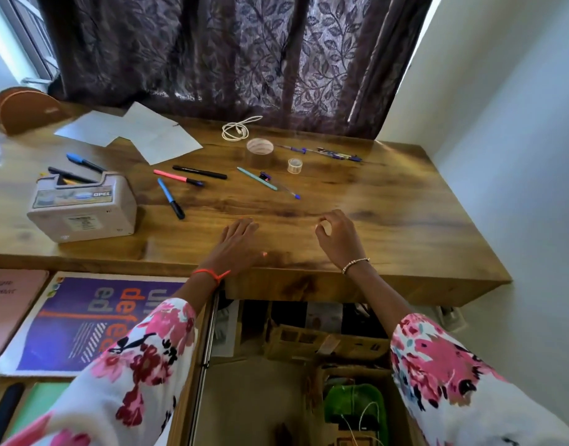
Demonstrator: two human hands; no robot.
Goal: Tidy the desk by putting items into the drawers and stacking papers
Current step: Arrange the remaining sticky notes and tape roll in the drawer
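A dark leaf-patterned curtain (244, 59) hangs behind the far edge of the wooden desk (405, 220). Below the near edge two drawers stand open. The left drawer (181, 413) holds a purple-covered booklet (93, 320) with a pink book (9, 304) to its left. The right drawer (254, 397) holds cardboard boxes (325, 342) and a green item (357, 403) with thin cords over it.

Loose papers (154, 136) lie overlapping and unstacked at the far left of the desk. Beyond them, at the far left corner, is a round brown case (22, 107). A white box (83, 210) sits near the left edge, with pens sticking out of its top.

The left hand (239, 241) lies palm down on the desk near its front edge, fingers straight and holding nothing. The right hand (337, 236) is just to its right, fingers curled, thumb tip close to forefinger tip, with nothing visible between them.

A brown tape roll (260, 146) lies far of centre, a small clear tape roll (295, 165) just to its right, and a coiled white cable (238, 128) beyond them. A black pen (199, 172), a pink pen (177, 177) and a blue pen (171, 198) lie scattered at centre left, a teal pen (256, 178) at centre, and a cluster of purple pens (325, 152) at far right.
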